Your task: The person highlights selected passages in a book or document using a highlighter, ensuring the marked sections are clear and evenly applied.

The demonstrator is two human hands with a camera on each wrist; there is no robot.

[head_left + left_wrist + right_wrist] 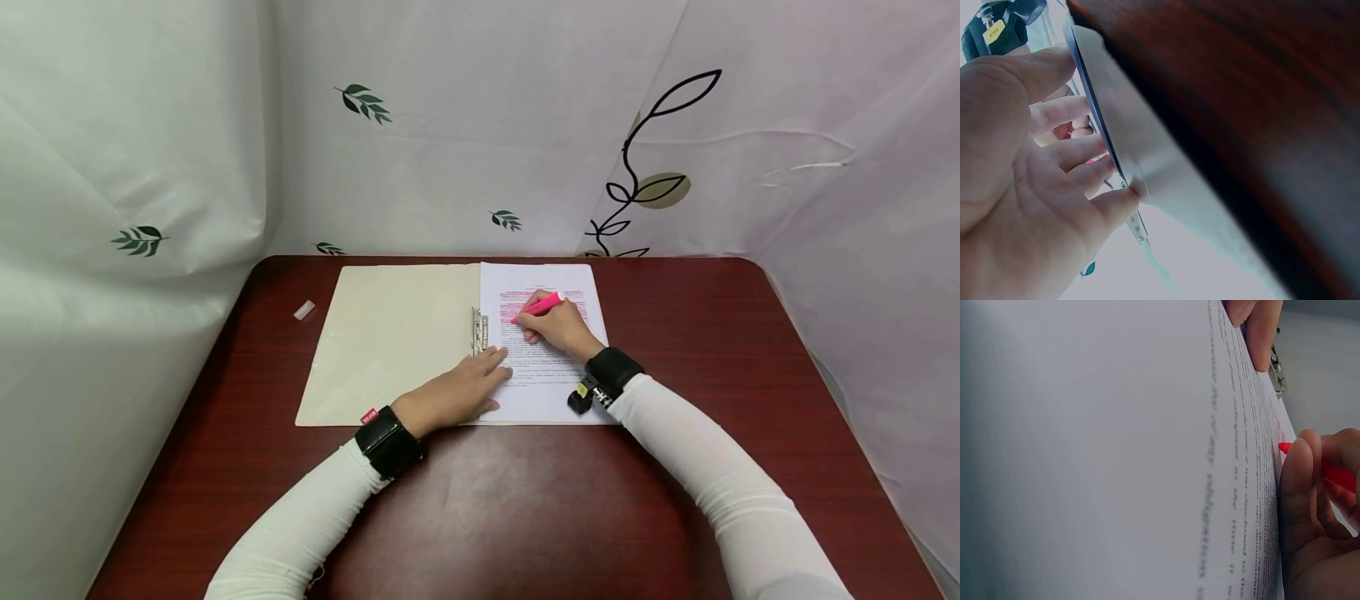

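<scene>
A pink highlighter (543, 304) is pinched in my right hand (564, 327), its tip on the printed page (547, 400). Lines in the upper part of the text carry pink marking; those lower down are plain black print. In the right wrist view the red-pink tip (1284, 447) touches the sheet beside the thumb. My left hand (453, 392) rests with spread fingers on the page's lower left edge, and nothing is held in it. The page lies on the right side of an open cream folder (397, 333), next to its metal clip (479, 329).
Left of the folder, a small whitish piece (303, 310) lies on the dark red-brown table (697, 325). White cloth (450, 125) with leaf patterns hangs behind and at both sides. Each wrist wears a black band (387, 442).
</scene>
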